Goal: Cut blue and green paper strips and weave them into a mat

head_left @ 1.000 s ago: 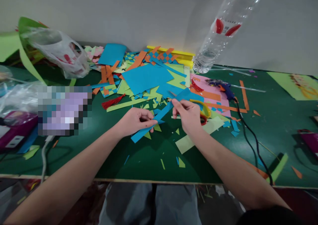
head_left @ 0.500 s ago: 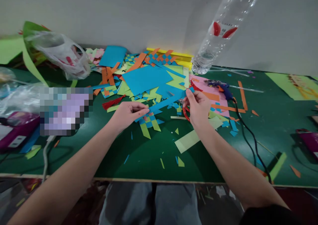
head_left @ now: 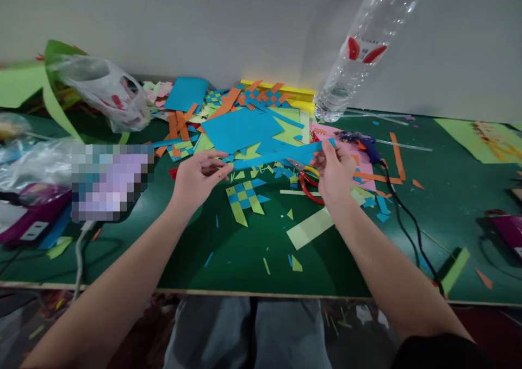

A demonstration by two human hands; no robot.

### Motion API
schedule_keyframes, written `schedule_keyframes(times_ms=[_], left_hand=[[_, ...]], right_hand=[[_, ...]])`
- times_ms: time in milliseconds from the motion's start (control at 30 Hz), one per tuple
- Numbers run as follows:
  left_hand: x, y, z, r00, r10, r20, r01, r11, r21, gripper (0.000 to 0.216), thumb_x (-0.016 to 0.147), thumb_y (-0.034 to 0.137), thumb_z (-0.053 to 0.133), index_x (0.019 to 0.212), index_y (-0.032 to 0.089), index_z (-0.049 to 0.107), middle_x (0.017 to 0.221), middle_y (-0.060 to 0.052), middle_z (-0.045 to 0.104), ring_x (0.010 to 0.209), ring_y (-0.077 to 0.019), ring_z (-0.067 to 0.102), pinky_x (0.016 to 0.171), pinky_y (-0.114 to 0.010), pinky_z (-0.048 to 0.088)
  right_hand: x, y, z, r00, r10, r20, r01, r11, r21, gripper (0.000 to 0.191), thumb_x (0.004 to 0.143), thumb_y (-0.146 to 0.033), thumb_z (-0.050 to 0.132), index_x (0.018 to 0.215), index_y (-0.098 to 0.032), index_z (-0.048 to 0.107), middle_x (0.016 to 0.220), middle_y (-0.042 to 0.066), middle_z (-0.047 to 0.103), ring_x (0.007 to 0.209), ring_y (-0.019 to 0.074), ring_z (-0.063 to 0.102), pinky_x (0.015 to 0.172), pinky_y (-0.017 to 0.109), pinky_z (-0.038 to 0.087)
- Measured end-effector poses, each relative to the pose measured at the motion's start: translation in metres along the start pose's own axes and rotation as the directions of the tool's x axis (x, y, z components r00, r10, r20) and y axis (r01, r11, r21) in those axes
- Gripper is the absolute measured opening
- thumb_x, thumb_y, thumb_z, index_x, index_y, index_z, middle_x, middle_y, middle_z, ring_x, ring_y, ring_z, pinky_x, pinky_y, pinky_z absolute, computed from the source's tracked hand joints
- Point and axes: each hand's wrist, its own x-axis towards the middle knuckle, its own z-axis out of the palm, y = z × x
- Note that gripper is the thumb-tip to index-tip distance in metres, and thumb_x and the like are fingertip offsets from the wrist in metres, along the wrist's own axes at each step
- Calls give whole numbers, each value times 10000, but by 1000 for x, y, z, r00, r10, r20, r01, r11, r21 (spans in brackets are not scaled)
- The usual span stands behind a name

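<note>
A long blue paper strip [head_left: 277, 156] stretches between my two hands, raised over the scraps. My left hand [head_left: 199, 177] pinches its left end between thumb and fingers. The right end is gripped by my right hand [head_left: 335, 165], thumb on top. Below the strip lies a woven blue and light-green paper piece [head_left: 246, 196] with loose ends sticking out. Scissors [head_left: 310, 187] with red and yellow handles rest beside my right hand, partly covered by it. A pale green paper strip [head_left: 310, 227] lies in front of that hand.
Blue sheets [head_left: 240, 129] and colourful scraps heap up along the wall. A plastic bottle [head_left: 354, 54] stands at the back. Right of my hand lies a glue gun [head_left: 365, 143] with a black cable. To the left are a blurred phone [head_left: 112, 181] and a plastic bag [head_left: 116, 94].
Both hands have risen slightly away from me, and my right hand has shifted right. The blue strip has lifted off the woven piece, uncovering it and the scissors.
</note>
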Motion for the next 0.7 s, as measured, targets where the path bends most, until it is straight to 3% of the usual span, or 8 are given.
schedule_keyframes(times_ms=[100, 167, 233, 333, 433, 600, 700], left_hand=[[-4, 5, -1, 994, 109, -24, -98, 951, 294, 386, 867, 461, 606, 1174, 228, 618, 902, -32, 722, 759, -170, 676, 726, -276, 515], [-8, 9, -1, 987, 121, 103, -156, 854, 497, 522, 828, 552, 625, 1240, 233, 592, 858, -30, 703, 726, -191, 654, 659, -278, 468], [-11, 11, -1, 969, 83, 231, -208, 775, 596, 679, 759, 660, 644, 1277, 226, 575, 870, -42, 689, 724, -216, 645, 600, -279, 423], [-11, 9, -2, 941, 17, 338, -236, 747, 621, 744, 658, 755, 667, 1185, 231, 634, 1015, -76, 682, 848, -272, 655, 595, -289, 419], [-8, 4, -5, 922, -37, 386, -217, 777, 592, 692, 611, 738, 715, 1097, 248, 662, 1134, -76, 657, 953, -295, 647, 622, -295, 440], [-5, 1, -9, 890, -44, 454, -240, 801, 548, 599, 638, 677, 732, 1030, 235, 635, 1187, -66, 616, 892, -253, 645, 620, -293, 442], [-4, 3, -10, 864, -10, 503, -270, 835, 480, 583, 634, 637, 760, 1012, 220, 608, 1172, -70, 597, 925, -252, 624, 695, -314, 466]], right_hand=[[8, 5, -4, 994, 66, -84, -59, 995, 85, 355, 744, -539, 715, 760, -248, 511, 764, -5, 684, 596, 135, 657, 624, 312, 572], [11, 7, -5, 993, 73, -92, -62, 991, 116, 360, 732, -519, 727, 759, -250, 490, 811, -1, 708, 642, 136, 683, 667, 307, 589], [10, 7, -5, 997, 52, -51, -47, 994, 95, 341, 752, -513, 706, 781, -251, 490, 868, 7, 722, 672, 136, 697, 694, 306, 597], [6, 6, -3, 999, 24, 38, -25, 999, 26, 307, 785, -512, 667, 876, -256, 523, 957, 21, 727, 678, 133, 703, 701, 308, 604], [3, 6, -2, 996, 23, 83, -23, 1000, -8, 320, 777, -499, 684, 919, -261, 524, 955, 19, 729, 637, 134, 699, 676, 314, 608], [1, 5, 1, 997, 36, 68, -35, 999, -6, 339, 739, -481, 725, 892, -254, 526, 869, 10, 734, 582, 140, 679, 625, 325, 603], [0, 4, 2, 998, 33, 53, -33, 999, 2, 321, 731, -458, 733, 868, -250, 530, 845, 4, 727, 569, 133, 668, 614, 319, 590]])
